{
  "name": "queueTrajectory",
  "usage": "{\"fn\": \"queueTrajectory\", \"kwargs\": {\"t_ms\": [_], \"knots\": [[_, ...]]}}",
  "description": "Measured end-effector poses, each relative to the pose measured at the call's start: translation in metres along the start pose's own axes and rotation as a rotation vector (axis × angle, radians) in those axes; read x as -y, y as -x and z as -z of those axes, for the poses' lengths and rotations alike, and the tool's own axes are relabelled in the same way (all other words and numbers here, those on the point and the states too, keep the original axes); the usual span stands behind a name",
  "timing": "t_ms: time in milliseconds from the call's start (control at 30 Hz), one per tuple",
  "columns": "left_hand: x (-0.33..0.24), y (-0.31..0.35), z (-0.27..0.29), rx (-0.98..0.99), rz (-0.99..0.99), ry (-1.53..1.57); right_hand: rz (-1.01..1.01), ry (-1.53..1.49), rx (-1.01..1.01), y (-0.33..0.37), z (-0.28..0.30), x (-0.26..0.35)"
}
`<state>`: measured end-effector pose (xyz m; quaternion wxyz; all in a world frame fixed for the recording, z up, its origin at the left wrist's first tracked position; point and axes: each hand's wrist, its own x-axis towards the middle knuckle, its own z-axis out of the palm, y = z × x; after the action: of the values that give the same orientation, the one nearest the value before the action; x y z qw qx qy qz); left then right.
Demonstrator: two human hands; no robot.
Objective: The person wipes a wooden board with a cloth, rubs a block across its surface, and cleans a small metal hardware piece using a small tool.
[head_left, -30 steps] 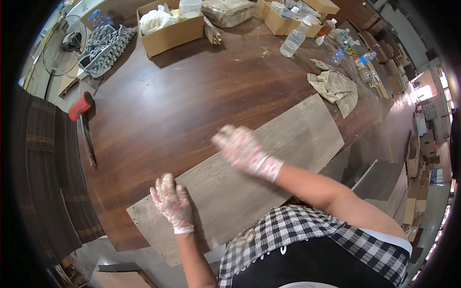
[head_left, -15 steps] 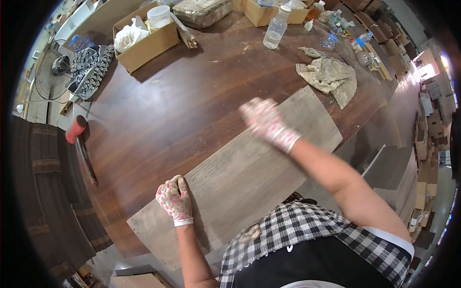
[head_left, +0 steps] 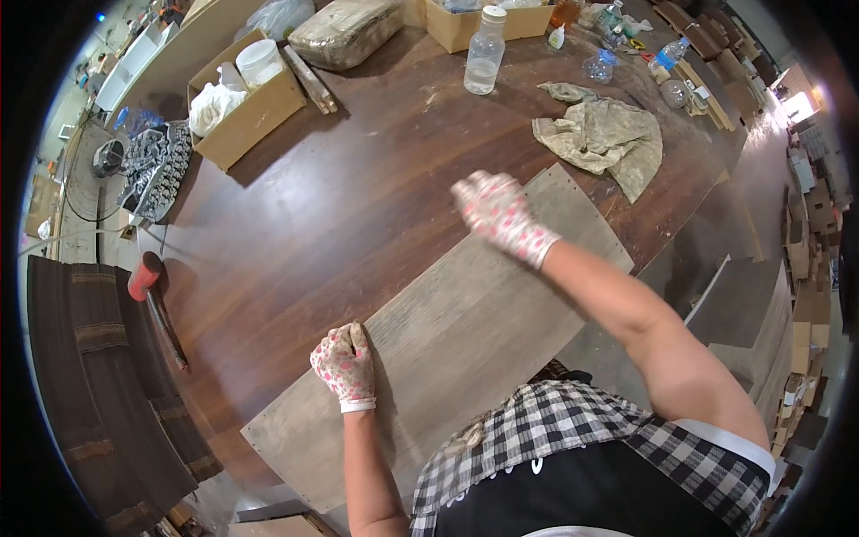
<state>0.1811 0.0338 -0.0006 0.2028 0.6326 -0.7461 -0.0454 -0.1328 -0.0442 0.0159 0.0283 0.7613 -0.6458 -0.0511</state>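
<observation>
A long grey wood-grain board [head_left: 465, 331] lies slanted on the brown table, with small holes near its ends. My left hand [head_left: 344, 365], in a white glove with pink spots, is closed over the board's far edge towards the left end. My right hand [head_left: 506, 217], in a matching glove, reaches across the far edge nearer the right end. Its fingers look bent but are smeared by motion, so whether anything is in them is unclear.
On the brown table [head_left: 295, 295], a red-headed mallet [head_left: 146, 276] lies left. A crumpled cloth [head_left: 604, 139] lies beyond the board's right end. Farther back are a clear bottle [head_left: 484, 54], an open carton [head_left: 250, 116] and a wrapped bundle [head_left: 347, 34]. Dark panels [head_left: 107, 358] stand left.
The whole view has turned slightly. Both hands sit a little farther right along the board, the right one still blurred. The left hand keeps its closed shape.
</observation>
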Motion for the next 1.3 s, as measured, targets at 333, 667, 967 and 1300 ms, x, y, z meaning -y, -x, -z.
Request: {"fn": "queueTrajectory", "kwargs": {"t_ms": [333,667,967,1300], "knots": [[-0.002,0.0,0.001,0.053,0.092,0.026,-0.029,-0.021,-0.129,0.008,0.004,-0.058],[0.002,0.005,0.0,0.102,0.163,0.019,0.301,-0.269,-0.076,0.013,0.01,0.023],[0.005,0.006,-0.006,0.104,0.2,-0.018,-0.083,-0.194,-0.04,0.008,0.017,-0.162],[-0.002,-0.001,-0.01,-0.279,0.312,0.432,0.401,-0.432,0.19,0.012,0.031,0.123]]}}
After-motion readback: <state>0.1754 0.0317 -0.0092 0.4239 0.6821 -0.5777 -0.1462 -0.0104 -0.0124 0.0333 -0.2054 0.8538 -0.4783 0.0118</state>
